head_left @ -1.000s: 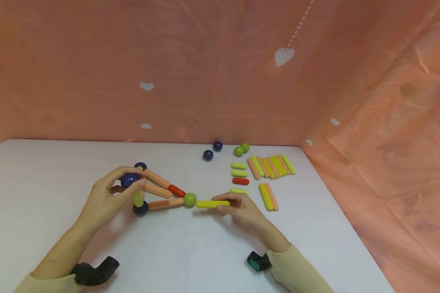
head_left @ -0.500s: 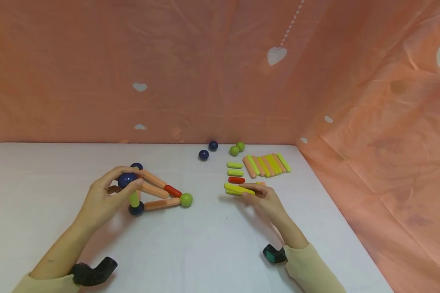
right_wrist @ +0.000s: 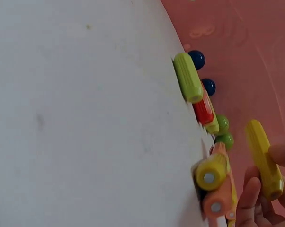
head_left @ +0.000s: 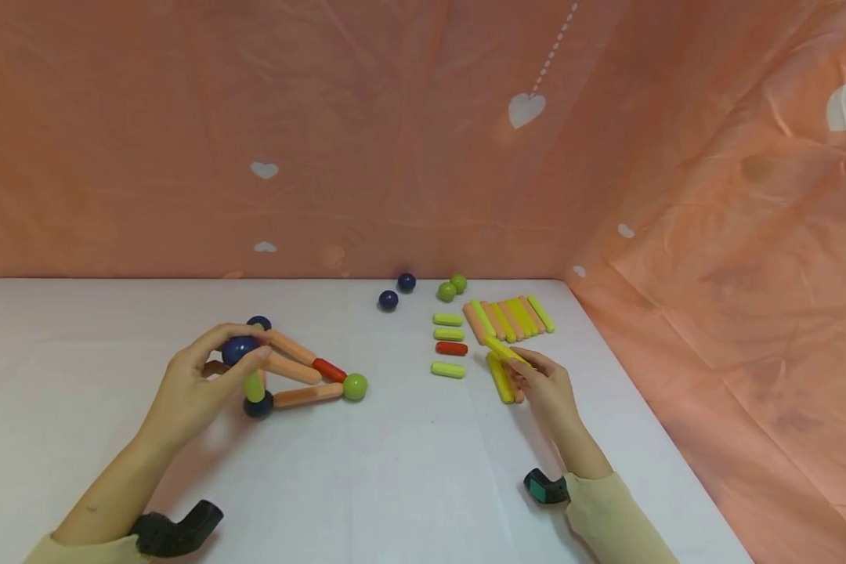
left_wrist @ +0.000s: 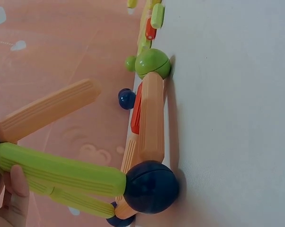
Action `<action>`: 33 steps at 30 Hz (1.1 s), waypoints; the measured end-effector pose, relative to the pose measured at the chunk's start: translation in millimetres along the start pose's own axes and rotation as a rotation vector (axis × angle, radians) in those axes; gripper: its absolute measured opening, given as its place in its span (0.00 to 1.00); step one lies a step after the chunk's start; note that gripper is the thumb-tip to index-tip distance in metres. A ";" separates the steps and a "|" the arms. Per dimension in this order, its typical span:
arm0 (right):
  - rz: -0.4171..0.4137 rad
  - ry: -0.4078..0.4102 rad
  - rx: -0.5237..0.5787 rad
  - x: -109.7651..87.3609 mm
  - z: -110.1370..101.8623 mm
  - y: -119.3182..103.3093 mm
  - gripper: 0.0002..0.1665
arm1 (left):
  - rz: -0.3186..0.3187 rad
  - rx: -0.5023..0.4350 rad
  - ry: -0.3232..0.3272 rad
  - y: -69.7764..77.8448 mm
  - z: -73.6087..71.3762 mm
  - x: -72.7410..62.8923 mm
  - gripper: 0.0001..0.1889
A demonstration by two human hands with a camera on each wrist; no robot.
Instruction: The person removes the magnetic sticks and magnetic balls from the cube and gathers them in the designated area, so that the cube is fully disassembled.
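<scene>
My left hand (head_left: 186, 388) grips a dark blue ball (head_left: 238, 351) at the top of a construction of magnetic rods and balls. Green rods (left_wrist: 62, 169) slope from it to the lower blue balls (left_wrist: 152, 187). A peach rod (left_wrist: 50, 109) leaves the same top ball and ends free in the air. On the table, peach rods and a short red rod (head_left: 330, 370) run to a green ball (head_left: 356, 386). My right hand (head_left: 551, 392) pinches a yellow rod (right_wrist: 263, 158) above a yellow rod (head_left: 500, 380) and a peach rod (head_left: 518, 395) that lie side by side.
Several short rods, green and one red (head_left: 451, 348), lie in a column right of centre. Behind my right hand is a row of long rods (head_left: 511, 319). Two blue balls (head_left: 388, 301) and two green balls (head_left: 447, 291) sit near the back edge.
My right hand has carried the yellow rod from beside the green ball rightward to above the pair of long rods, tilting it. My left hand still grips the top ball.
</scene>
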State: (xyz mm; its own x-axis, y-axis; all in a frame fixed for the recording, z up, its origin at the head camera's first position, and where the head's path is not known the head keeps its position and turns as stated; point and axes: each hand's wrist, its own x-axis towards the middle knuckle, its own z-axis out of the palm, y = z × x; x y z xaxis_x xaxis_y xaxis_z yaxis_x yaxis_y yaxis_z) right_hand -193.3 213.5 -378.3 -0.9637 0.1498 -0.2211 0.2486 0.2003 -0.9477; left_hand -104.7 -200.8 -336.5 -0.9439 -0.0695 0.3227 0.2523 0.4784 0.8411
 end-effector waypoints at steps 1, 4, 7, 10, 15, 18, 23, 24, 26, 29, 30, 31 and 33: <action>0.004 0.012 0.015 1.3 -1.6 1.3 0.22 | -0.002 -0.001 -0.001 0.0 -0.3 -0.2 0.13; 0.025 0.042 0.068 4.8 -5.8 5.5 0.23 | -0.008 -0.005 -0.004 -0.7 -1.2 -0.8 0.13; 0.033 0.085 0.077 7.4 -9.6 8.9 0.23 | -0.009 -0.008 -0.003 -1.4 -2.1 -1.3 0.13; 0.046 0.126 0.045 8.7 -13.0 10.1 0.24 | -0.010 -0.011 0.000 -1.6 -2.9 -1.6 0.13; 0.066 0.172 -0.056 8.4 -18.1 10.5 0.24 | -0.019 -0.012 0.005 -1.8 -4.0 -2.2 0.13; 0.054 0.164 -0.136 6.5 -19.9 11.5 0.23 | -0.021 -0.006 0.010 -2.1 -4.7 -2.6 0.13; 0.011 0.129 -0.297 1.8 -19.4 12.0 0.22 | -0.019 -0.010 0.012 -3.5 -4.0 -2.9 0.13; 0.006 0.120 -0.320 0.9 -18.9 11.7 0.22 | -0.020 -0.011 0.011 -3.7 -3.6 -2.9 0.13; -0.001 0.102 -0.370 -0.7 -17.9 10.6 0.22 | -0.023 -0.010 0.008 -4.1 -3.1 -2.8 0.13; -0.054 0.108 -0.411 -3.2 -13.7 6.5 0.21 | -0.025 0.003 0.003 -3.8 -2.6 -2.0 0.13; -0.077 0.117 -0.412 -3.9 -11.4 4.4 0.21 | -0.025 0.004 0.001 -3.4 -2.3 -1.6 0.14; -0.108 0.127 -0.410 -4.7 -8.4 1.9 0.20 | -0.026 0.005 -0.001 -2.9 -2.1 -1.3 0.14; -0.172 0.144 -0.375 -6.1 -0.2 -3.5 0.19 | -0.031 0.010 -0.005 -1.9 -1.6 -0.9 0.14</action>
State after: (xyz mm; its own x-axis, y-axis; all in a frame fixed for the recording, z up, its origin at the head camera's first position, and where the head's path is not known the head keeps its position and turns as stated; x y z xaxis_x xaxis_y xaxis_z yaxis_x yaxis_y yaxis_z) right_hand -188.2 212.1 -373.6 -0.9773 0.2116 -0.0080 0.1296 0.5681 -0.8127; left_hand -104.0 -203.0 -337.7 -0.9524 -0.0804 0.2940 0.2204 0.4845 0.8465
